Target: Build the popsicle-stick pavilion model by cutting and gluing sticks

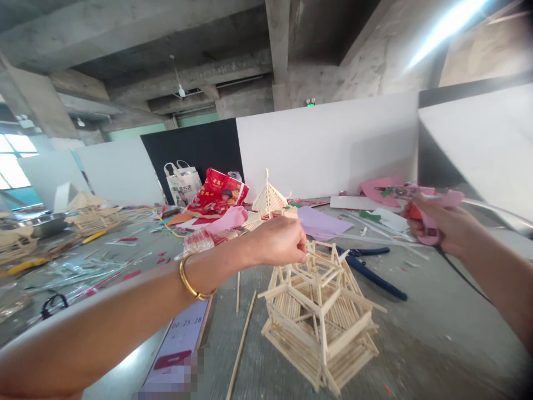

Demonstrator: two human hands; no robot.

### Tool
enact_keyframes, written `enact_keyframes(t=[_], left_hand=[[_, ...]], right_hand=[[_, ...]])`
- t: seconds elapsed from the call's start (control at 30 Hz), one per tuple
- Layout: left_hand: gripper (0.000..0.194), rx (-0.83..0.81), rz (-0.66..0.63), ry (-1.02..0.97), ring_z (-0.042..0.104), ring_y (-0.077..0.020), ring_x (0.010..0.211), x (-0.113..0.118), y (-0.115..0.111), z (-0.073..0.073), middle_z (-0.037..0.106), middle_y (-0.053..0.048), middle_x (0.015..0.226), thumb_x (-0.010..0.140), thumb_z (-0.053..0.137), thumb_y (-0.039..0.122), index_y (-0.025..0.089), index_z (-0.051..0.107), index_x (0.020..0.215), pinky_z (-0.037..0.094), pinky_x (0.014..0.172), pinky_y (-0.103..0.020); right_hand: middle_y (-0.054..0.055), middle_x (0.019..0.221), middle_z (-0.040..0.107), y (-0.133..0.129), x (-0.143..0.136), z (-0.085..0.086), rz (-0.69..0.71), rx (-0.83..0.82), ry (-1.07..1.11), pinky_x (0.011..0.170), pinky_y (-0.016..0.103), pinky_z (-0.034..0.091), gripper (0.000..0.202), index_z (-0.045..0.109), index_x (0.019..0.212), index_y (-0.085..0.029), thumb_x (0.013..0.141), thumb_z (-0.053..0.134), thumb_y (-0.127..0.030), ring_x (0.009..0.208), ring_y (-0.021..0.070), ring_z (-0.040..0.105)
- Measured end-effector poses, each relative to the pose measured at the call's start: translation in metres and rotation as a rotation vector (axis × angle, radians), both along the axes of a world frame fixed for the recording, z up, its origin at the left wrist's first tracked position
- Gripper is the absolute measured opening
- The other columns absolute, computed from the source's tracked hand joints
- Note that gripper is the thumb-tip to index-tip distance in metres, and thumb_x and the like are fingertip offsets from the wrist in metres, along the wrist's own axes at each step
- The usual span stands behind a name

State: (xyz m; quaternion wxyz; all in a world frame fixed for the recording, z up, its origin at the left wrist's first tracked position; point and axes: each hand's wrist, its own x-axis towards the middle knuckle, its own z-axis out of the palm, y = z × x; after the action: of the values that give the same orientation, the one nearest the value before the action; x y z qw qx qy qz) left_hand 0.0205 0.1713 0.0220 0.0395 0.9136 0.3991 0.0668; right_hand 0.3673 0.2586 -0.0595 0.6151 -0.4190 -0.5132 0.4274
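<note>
A tiered pavilion model (pixel 328 322) built from thin wooden sticks stands on the table in front of me. At its upper edge, my left hand (pixel 283 240) is closed, with the fingertips pointing down by the top frame. What those fingers pinch, if anything, is hidden behind the hand. Off to the right, my right hand (pixel 452 225) is wrapped round a pink glue gun (pixel 431 236), raised over the table with its nozzle pointing left. Behind my left hand rises a pointed stick roof (pixel 268 197).
Blue-handled pliers (pixel 375 275) lie right of the model. A phone with a running timer (pixel 179 339) and loose sticks (pixel 244 344) are left of it. Purple paper (pixel 322 221), a red bag (pixel 219 194) and a white bag (pixel 183 183) sit farther back. More stick models (pixel 91 216) stand far left.
</note>
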Motion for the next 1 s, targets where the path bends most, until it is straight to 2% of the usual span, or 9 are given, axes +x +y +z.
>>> enact_keyframes(t=[0.3, 0.6, 1.0], left_hand=[[0.018, -0.009, -0.011, -0.015, 0.047, -0.0101, 0.050, -0.0003, 0.0012, 0.0000, 0.062, -0.001, 0.055, 0.065, 0.053, 0.025, 0.017, 0.068, 0.061, 0.032, 0.051, -0.026], [0.021, -0.030, -0.004, -0.010, 0.051, -0.0108, 0.053, -0.0014, 0.0015, -0.0009, 0.067, -0.003, 0.061, 0.066, 0.052, 0.026, 0.017, 0.070, 0.068, 0.034, 0.055, -0.027], [0.022, -0.061, 0.019, -0.023, 0.053, -0.0110, 0.054, -0.0021, -0.0006, -0.0006, 0.068, -0.004, 0.064, 0.068, 0.052, 0.026, 0.015, 0.071, 0.071, 0.035, 0.055, -0.027]], right_hand=[[0.003, 0.071, 0.053, -0.0001, -0.0003, 0.0011, -0.007, 0.014, 0.004, 0.035, 0.017, 0.036, 0.033, 0.056, 0.078, -0.015, 0.072, 0.063, -0.047, 0.045, 0.0051, 0.043], [0.001, 0.061, 0.049, -0.0034, -0.0011, 0.0030, 0.002, 0.002, 0.005, 0.033, 0.015, 0.033, 0.036, 0.054, 0.076, -0.014, 0.070, 0.064, -0.049, 0.043, 0.0056, 0.043], [0.002, 0.065, 0.051, -0.0027, -0.0014, 0.0025, 0.007, 0.009, -0.009, 0.033, 0.016, 0.034, 0.037, 0.055, 0.075, -0.014, 0.069, 0.064, -0.049, 0.044, 0.0056, 0.044]])
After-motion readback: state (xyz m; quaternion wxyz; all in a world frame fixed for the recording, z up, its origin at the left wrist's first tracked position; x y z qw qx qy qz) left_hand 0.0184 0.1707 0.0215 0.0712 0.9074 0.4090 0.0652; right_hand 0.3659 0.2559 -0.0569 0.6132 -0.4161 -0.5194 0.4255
